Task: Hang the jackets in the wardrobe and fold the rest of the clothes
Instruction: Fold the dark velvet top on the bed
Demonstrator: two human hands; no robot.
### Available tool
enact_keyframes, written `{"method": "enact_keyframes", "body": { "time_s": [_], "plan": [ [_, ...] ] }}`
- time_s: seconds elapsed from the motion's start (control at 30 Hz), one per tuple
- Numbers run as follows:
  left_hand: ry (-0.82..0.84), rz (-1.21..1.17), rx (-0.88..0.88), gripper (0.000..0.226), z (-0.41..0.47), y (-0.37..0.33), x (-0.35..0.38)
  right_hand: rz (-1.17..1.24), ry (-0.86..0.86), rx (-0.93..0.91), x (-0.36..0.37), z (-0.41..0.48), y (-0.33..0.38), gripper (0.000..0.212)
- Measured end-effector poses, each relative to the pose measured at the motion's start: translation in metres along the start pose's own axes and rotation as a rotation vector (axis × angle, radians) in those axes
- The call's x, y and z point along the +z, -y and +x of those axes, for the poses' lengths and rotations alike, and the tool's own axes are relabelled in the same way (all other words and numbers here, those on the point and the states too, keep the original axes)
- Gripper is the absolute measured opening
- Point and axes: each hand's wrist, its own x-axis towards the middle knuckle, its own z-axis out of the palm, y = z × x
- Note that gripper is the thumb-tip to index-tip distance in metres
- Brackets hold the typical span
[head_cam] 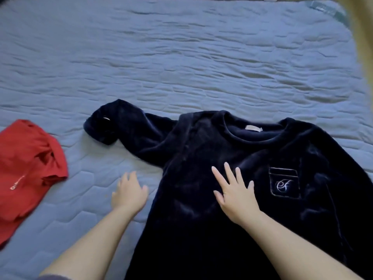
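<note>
Lying face-up on the blue quilted bed [181, 57], the dark navy velvet sweater [232, 154] takes the flat, spread-fingered right hand [235, 194]. Left hand [129, 194], fingers relaxed, rests beside it near the red folded shirt [26, 170].

One head-worn wide-angle camera looks forward and down toward 12 o'clock, close over the blue quilted bed [181, 57], which fills the frame.
</note>
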Motion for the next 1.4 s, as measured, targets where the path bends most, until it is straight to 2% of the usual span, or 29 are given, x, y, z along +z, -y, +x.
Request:
{"method": "enact_keyframes", "body": {
  "time_s": [0.1,0.2,0.27,0.33,0.4,0.47,0.57,0.63,0.7,0.8,0.83,0.9,1.0,1.07,1.1,1.17,1.23,1.27,1.33,1.4],
  "plan": [
    [-0.024,-0.199,-0.154,0.058,0.058,0.040,-0.035,0.015,-0.015,-0.047,-0.009,0.046,0.055,0.066],
    [-0.085,-0.392,-0.206,0.057,0.129,0.075,-0.062,0.028,-0.041,-0.050,-0.002,0.102,0.108,0.067],
    [-0.087,-0.632,-0.271,0.056,0.172,0.091,-0.074,0.062,0.006,-0.003,0.018,0.134,0.137,0.069],
    [0.020,-0.992,-0.325,0.040,0.202,0.100,-0.080,0.002,0.077,0.069,0.049,0.155,0.155,0.075],
    [0.191,-1.168,-0.296,0.025,0.222,0.101,-0.074,-0.105,0.092,0.130,0.079,0.166,0.160,0.085],
    [0.211,-1.155,-0.244,0.029,0.239,0.094,-0.062,-0.129,0.079,0.160,0.092,0.174,0.156,0.090],
    [-0.074,-1.119,-0.271,0.020,0.248,0.086,-0.065,-0.125,0.128,0.182,0.084,0.179,0.152,0.092],
    [-0.315,-0.913,-0.273,0.030,0.254,0.111,-0.099,-0.165,0.126,0.189,0.069,0.172,0.160,0.094],
    [-0.517,-0.728,-0.209,0.034,0.262,0.156,-0.151,-0.251,0.023,0.173,0.054,0.159,0.175,0.101],
    [-0.605,-0.699,-0.145,0.039,0.269,0.225,-0.229,-0.233,-0.098,0.011,0.027,0.155,0.205,0.111],
    [-0.585,-0.663,-0.122,0.040,0.268,0.241,-0.243,-0.167,-0.082,-0.071,0.018,0.160,0.216,0.111],
    [-0.422,-0.569,-0.099,0.034,0.269,0.259,-0.247,-0.046,0.014,-0.189,0.006,0.174,0.237,0.103],
    [-0.069,-0.568,-0.179,0.006,0.267,0.260,-0.218,0.003,0.191,-0.157,0.018,0.192,0.255,0.086],
    [0.013,-0.500,-0.215,0.018,0.274,0.259,-0.194,-0.071,0.244,-0.106,0.040,0.202,0.256,0.083],
    [-0.012,-0.399,-0.212,0.024,0.280,0.260,-0.184,-0.118,0.249,-0.092,0.051,0.206,0.255,0.084],
    [-0.188,-0.240,-0.212,0.028,0.290,0.259,-0.172,-0.176,0.242,-0.078,0.069,0.213,0.252,0.090],
    [-0.339,-0.301,-0.235,0.030,0.298,0.261,-0.168,-0.187,0.238,-0.072,0.076,0.219,0.250,0.094],
    [-0.355,-0.357,-0.255,0.036,0.302,0.261,-0.169,-0.186,0.243,-0.071,0.077,0.221,0.249,0.093],
    [-0.250,-0.432,-0.295,0.051,0.306,0.261,-0.173,-0.190,0.257,-0.067,0.076,0.224,0.248,0.092],
    [-0.102,-0.505,-0.317,0.048,0.304,0.261,-0.179,-0.201,0.264,-0.064,0.076,0.226,0.247,0.094]
  ]
}}
